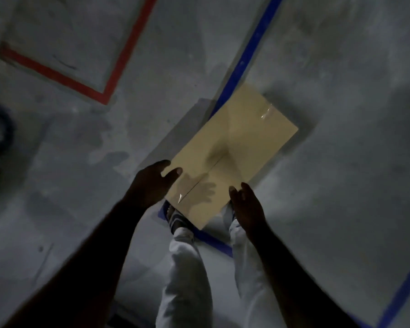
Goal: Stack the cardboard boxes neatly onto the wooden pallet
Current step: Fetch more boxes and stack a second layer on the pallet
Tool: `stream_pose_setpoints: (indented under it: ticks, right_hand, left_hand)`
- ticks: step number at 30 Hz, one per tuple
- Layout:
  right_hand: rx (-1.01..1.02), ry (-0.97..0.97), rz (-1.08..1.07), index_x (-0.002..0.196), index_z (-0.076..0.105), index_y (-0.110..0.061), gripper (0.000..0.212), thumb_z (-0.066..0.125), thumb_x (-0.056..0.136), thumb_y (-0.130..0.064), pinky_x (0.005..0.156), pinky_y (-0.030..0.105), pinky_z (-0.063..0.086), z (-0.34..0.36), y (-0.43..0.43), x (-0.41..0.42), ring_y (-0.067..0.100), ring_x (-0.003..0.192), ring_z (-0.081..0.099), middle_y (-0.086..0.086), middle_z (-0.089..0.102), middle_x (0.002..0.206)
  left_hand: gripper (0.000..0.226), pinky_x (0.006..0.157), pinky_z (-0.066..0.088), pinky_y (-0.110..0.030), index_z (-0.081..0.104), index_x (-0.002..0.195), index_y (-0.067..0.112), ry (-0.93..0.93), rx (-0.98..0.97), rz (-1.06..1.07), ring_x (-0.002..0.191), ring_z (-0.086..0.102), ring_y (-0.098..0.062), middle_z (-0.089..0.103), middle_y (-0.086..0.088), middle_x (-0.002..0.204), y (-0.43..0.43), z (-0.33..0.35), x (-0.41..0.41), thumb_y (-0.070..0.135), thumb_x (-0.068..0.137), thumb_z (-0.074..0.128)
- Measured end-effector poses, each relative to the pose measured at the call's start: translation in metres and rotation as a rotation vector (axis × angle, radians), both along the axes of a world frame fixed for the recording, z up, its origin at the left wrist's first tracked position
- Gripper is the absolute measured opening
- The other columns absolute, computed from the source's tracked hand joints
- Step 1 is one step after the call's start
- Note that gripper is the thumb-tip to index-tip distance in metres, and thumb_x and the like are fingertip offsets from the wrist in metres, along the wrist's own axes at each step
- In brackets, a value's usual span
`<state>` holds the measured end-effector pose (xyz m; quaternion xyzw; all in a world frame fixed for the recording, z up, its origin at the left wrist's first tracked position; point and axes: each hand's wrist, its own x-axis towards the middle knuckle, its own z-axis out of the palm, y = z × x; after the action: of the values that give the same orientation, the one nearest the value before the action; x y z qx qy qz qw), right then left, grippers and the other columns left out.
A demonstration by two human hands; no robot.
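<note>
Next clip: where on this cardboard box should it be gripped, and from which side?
Grip the cardboard box by its two long side faces, left hand from the left and right hand from the right. Its top is flat and taped shut, with no handle showing, and it looks too wide for one hand.
</note>
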<state>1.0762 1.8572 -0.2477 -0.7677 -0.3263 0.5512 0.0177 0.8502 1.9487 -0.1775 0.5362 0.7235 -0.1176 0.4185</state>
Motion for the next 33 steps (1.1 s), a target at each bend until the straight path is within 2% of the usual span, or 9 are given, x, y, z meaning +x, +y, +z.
stream_pose_setpoints:
  ticks: [6,11,13,17,20,23,27,30,33]
  right_hand:
    - [-0.029,-0.132,-0.208,0.138,0.036,-0.045,0.076,0.035,0.076,-0.088,0.091,0.047,0.054,-0.167,-0.017,-0.028,0.022,0.110,0.061,-0.004,0.063,0.121]
    - [0.032,-0.168,-0.279,0.158,-0.006,-0.025,0.099,0.060,0.090,-0.056,0.106,0.029,0.031,-0.174,-0.005,-0.049,0.029,0.132,0.046,0.007,0.056,0.139]
    - [0.107,-0.162,-0.374,0.155,-0.009,-0.038,0.104,0.063,0.084,-0.063,0.112,0.035,0.034,-0.171,0.001,-0.047,0.030,0.134,0.046,0.009,0.052,0.144]
    - [0.191,-0.109,-0.451,0.156,0.016,-0.041,0.093,0.056,0.078,-0.072,0.104,0.048,0.047,-0.140,0.001,-0.017,0.029,0.126,0.054,0.009,0.051,0.144]
    - [0.164,-0.102,-0.435,0.153,0.028,-0.039,0.079,0.060,0.085,-0.062,0.092,0.030,0.055,-0.070,0.011,0.013,0.014,0.113,0.062,0.000,0.057,0.138]
    - [0.127,-0.058,-0.351,0.157,0.023,-0.025,0.074,0.059,0.096,-0.046,0.094,0.002,0.031,-0.003,0.011,0.040,-0.001,0.128,0.040,-0.013,0.039,0.151]
    - [0.129,0.023,-0.325,0.158,0.018,-0.025,0.082,0.064,0.093,-0.046,0.102,0.005,0.023,0.105,0.026,0.070,0.010,0.144,0.030,-0.007,0.026,0.161]
    - [0.191,0.046,-0.284,0.158,0.021,-0.024,0.088,0.069,0.088,-0.050,0.115,0.019,0.027,0.198,0.036,0.095,0.009,0.143,0.032,-0.010,0.027,0.159]
    - [0.247,0.039,-0.202,0.152,0.036,-0.017,0.071,0.067,0.092,-0.038,0.100,0.012,0.034,0.290,0.048,0.118,0.008,0.129,0.042,-0.008,0.043,0.149]
  left_hand:
    - [0.067,0.108,0.031,-0.030,0.031,0.152,0.020,-0.015,-0.086,-0.114,0.140,0.038,-0.024,0.036,-0.004,0.156,0.053,-0.179,-0.012,0.053,0.097,0.049]
    - [0.081,0.116,0.011,-0.028,0.013,0.157,0.016,-0.051,-0.011,-0.285,0.150,0.012,-0.024,0.014,-0.004,0.163,0.056,-0.240,-0.003,0.041,0.095,0.059]
    - [0.088,0.120,0.010,-0.035,0.009,0.157,0.018,-0.021,0.024,-0.343,0.150,0.010,-0.026,0.011,-0.006,0.164,0.054,-0.238,0.002,0.046,0.092,0.061]
    - [0.095,0.122,0.013,-0.041,0.007,0.157,0.024,-0.004,0.103,-0.403,0.150,0.012,-0.028,0.012,-0.008,0.163,0.061,-0.191,0.010,0.056,0.087,0.062]
    - [0.093,0.121,0.020,-0.037,0.010,0.157,0.030,-0.114,0.031,-0.315,0.146,0.023,-0.023,0.021,-0.003,0.161,0.066,-0.127,0.020,0.058,0.085,0.063]
    - [0.089,0.117,0.015,-0.022,0.009,0.157,0.029,-0.225,-0.044,-0.250,0.143,0.024,-0.011,0.021,0.009,0.159,0.063,-0.050,0.040,0.051,0.089,0.062]
    - [0.073,0.097,0.026,-0.013,0.019,0.154,0.029,-0.386,-0.085,-0.197,0.119,0.035,0.002,0.034,0.020,0.131,0.069,0.065,0.070,0.035,0.094,0.062]
    - [0.070,0.099,0.029,-0.019,0.023,0.154,0.027,-0.429,-0.059,-0.207,0.126,0.042,-0.005,0.040,0.016,0.143,0.072,0.153,0.082,0.037,0.095,0.060]
    - [0.072,0.101,0.026,-0.019,0.020,0.156,0.026,-0.408,-0.016,-0.208,0.137,0.036,-0.011,0.029,0.007,0.158,0.072,0.230,0.088,0.041,0.096,0.058]
